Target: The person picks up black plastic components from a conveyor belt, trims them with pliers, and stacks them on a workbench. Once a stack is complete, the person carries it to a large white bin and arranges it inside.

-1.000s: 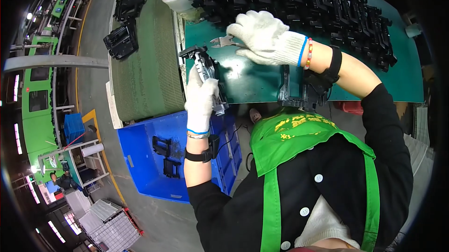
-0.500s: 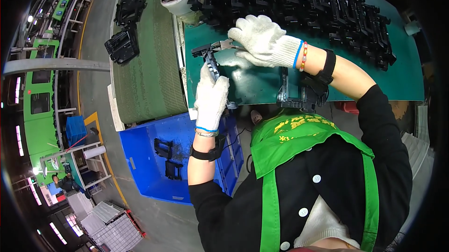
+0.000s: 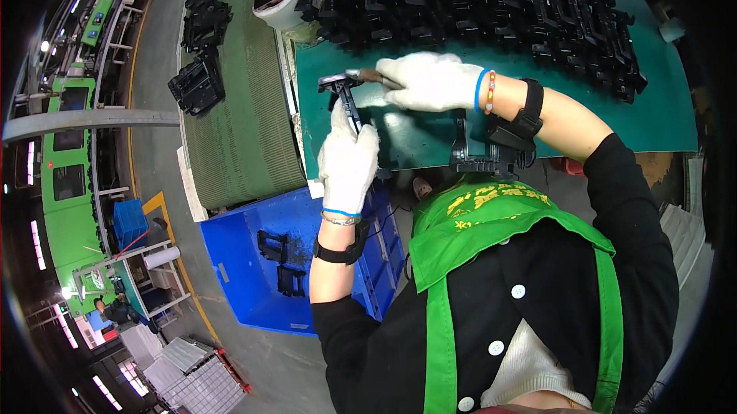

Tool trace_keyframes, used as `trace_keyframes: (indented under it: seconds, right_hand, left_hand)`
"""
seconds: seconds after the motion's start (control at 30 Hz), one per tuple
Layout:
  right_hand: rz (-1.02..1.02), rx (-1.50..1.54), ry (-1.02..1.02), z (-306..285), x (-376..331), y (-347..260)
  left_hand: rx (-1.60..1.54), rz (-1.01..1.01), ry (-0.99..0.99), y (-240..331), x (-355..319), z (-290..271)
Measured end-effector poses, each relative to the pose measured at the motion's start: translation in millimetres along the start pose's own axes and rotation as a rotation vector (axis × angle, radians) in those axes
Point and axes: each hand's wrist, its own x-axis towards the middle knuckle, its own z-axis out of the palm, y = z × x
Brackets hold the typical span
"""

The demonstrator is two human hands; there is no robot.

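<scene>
Well to the left of the left fingers, black frames (image 3: pixel 196 85) lie in a line on a green conveyor belt (image 3: pixel 246 134). Below the left fingers, toward the wearer, a blue bin (image 3: pixel 253 310) holds two small black pieces (image 3: pixel 290 281). The left hand (image 3: pixel 348 168), in a white glove, has its fingers closed around the lower part of a black plastic part (image 3: pixel 349 103); the part's wider crosspiece sticks out beyond the fingertips, held above the green table (image 3: pixel 414 141). Just right of that crosspiece come the pliers (image 3: pixel 374 76), their tip at its right end; whether they bite on it is too small to tell. The gloved right hand (image 3: pixel 436 82) has its fingers curled around the pliers' handles, so the gap between the handles is hidden. Beyond the right fingers, away from the wearer, stand packed rows of black parts (image 3: pixel 461 11). Nearer the wearer than the right fingers, another black part (image 3: pixel 484 162) sits at the table's edge.
</scene>
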Motion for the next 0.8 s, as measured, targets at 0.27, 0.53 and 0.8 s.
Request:
trace_keyframes:
  seconds: [0.27, 0.53, 0.8]
  right_hand:
    - [0.28, 1.039, -0.206, 45, -23, 2]
    - [0.438, 1.676, -0.301, 113, -10, 2]
    - [0.548, 1.729, -0.248, 108, -2, 10]
  left_hand:
    - [0.77, -0.029, -0.058, -5, 3, 17]
    - [0.719, 0.081, -0.173, -47, -1, 54]
    - [0.77, 0.214, -0.087, -48, 7, 66]
